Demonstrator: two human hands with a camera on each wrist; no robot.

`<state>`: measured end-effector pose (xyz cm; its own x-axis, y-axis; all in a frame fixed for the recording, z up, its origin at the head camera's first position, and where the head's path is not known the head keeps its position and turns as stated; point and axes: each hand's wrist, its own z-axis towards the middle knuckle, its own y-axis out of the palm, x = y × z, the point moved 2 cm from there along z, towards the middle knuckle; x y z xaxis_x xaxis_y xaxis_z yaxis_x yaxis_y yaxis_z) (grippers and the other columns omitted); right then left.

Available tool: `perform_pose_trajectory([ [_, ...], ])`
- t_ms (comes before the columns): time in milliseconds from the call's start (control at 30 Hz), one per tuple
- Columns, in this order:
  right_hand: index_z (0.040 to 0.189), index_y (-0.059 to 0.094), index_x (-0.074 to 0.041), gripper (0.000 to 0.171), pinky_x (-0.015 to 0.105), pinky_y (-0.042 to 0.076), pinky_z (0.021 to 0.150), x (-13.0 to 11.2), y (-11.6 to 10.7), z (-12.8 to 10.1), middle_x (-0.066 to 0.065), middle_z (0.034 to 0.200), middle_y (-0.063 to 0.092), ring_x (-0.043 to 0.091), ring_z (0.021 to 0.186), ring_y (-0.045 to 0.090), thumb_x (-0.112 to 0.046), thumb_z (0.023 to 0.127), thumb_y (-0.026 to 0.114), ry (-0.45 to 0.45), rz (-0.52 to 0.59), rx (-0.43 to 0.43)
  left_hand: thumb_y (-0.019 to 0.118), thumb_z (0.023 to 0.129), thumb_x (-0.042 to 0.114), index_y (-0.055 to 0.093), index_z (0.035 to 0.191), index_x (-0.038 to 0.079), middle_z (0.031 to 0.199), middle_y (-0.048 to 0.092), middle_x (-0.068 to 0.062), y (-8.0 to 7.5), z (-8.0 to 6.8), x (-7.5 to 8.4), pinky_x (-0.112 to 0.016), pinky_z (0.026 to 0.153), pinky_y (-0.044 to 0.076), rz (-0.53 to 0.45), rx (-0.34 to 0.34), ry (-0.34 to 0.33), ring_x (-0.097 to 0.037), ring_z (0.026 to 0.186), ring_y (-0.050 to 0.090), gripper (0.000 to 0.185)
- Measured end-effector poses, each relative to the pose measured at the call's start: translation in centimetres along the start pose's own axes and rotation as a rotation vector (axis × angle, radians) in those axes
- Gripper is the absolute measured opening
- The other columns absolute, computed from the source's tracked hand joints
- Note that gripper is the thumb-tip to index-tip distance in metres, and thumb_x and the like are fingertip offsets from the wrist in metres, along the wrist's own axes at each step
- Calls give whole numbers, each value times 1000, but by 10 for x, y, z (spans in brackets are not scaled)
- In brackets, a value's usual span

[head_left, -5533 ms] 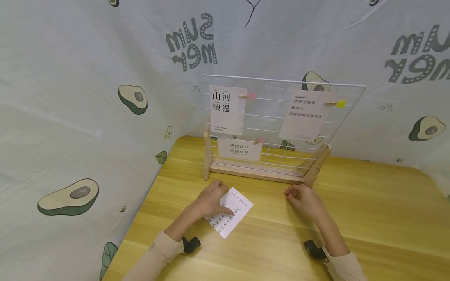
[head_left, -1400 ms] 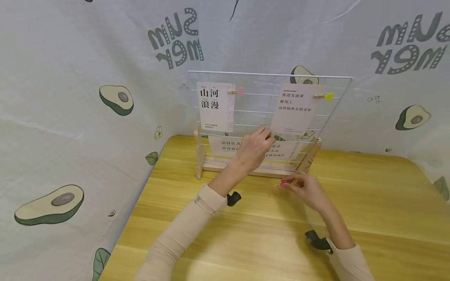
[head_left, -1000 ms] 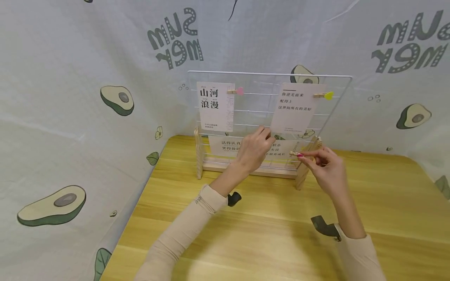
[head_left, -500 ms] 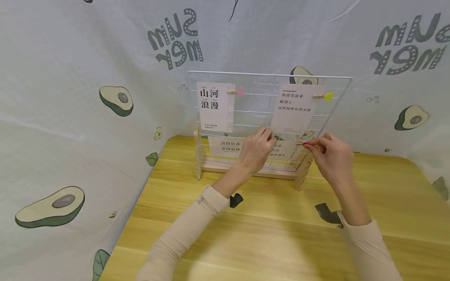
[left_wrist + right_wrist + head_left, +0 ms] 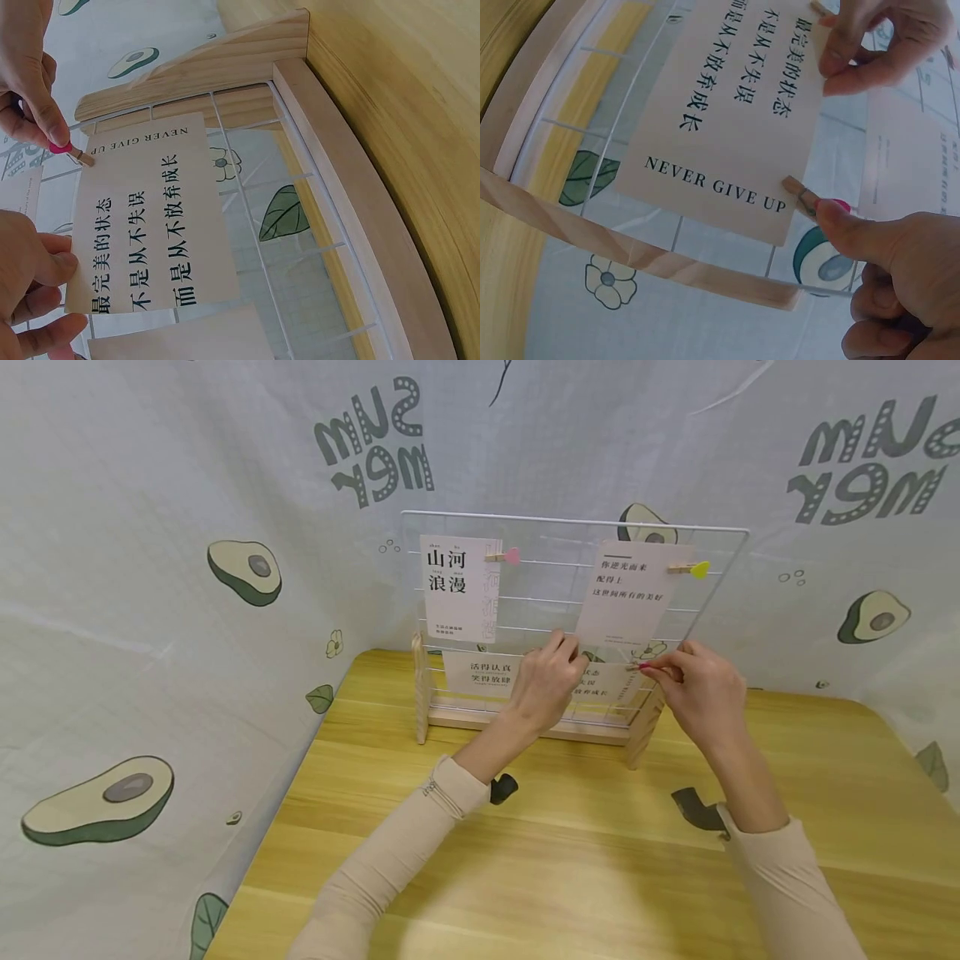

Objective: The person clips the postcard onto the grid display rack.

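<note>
My left hand (image 5: 546, 683) pinches the upper edge of a white card (image 5: 720, 127) printed "NEVER GIVE UP", holding it against the lower right of a white wire grid rack (image 5: 547, 602). Thumb and fingertips lie at that edge in the left wrist view. My right hand (image 5: 697, 697) pinches a small wooden clothespin (image 5: 801, 195) with a bright pink end, between thumb and index finger. The clothespin's tip overlaps the card's upper right corner, beside the word "UP". In the head view, my left hand hides the card's left part.
A tall card (image 5: 459, 602) with a pink heart clothespin (image 5: 512, 556) and another (image 5: 626, 593) with a yellow one (image 5: 699, 569) hang above. A wide card (image 5: 472, 673) hangs lower left. The rack has a wooden base (image 5: 525, 725) on a wooden table (image 5: 570, 877); patterned cloth (image 5: 135, 627) stands behind.
The left hand has brought the card from the table up to the rack. The right hand has raised the pink-ended clothespin from near the tabletop to the card's corner, lately shifting slightly left.
</note>
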<state>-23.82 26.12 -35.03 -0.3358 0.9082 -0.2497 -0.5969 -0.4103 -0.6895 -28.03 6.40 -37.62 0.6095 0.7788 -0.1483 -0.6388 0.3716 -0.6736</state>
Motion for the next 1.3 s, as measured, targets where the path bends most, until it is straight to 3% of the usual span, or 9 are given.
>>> perform_pose_trajectory([
  [333, 83, 79, -1, 10, 28, 22, 49, 2, -4, 1, 2, 64, 43, 9, 56, 30, -8, 82, 86, -6, -14, -50, 68, 86, -8, 81, 90, 16, 90, 69, 3, 3, -1, 5, -16, 52, 42, 16, 44, 9, -10, 83, 60, 27],
  [600, 91, 79, -1, 9, 30, 22, 52, -3, -3, 16, 4, 69, 45, 18, 61, 36, -9, 89, 80, -8, -24, -236, 68, 88, -7, 82, 89, 17, 88, 67, 3, 1, -7, -1, -18, 51, 42, 48, 75, -15, -11, 82, 59, 27],
  [700, 92, 79, 0, 11, 29, 24, 51, -5, -3, 21, 5, 71, 47, 18, 61, 39, -10, 89, 80, -22, -28, -266, 69, 88, -6, 81, 87, 16, 88, 66, 2, 1, -9, -4, -18, 52, 43, 43, 91, -31, -12, 82, 58, 25],
  [1100, 95, 78, -1, 9, 28, 25, 52, 0, -5, 22, 4, 71, 49, 16, 60, 39, -7, 89, 80, -77, -52, -288, 70, 92, -3, 81, 90, 16, 95, 69, 0, 4, -15, -4, -18, 58, 49, 11, 150, -34, -14, 90, 63, 21],
  [1300, 100, 78, -3, 12, 27, 26, 53, 0, -14, 20, 1, 69, 52, 15, 60, 40, -7, 88, 79, -82, -46, -276, 71, 92, -3, 81, 95, 15, 108, 75, -4, -9, -30, -4, -17, 70, 57, -5, 264, -41, -16, 100, 69, 21],
])
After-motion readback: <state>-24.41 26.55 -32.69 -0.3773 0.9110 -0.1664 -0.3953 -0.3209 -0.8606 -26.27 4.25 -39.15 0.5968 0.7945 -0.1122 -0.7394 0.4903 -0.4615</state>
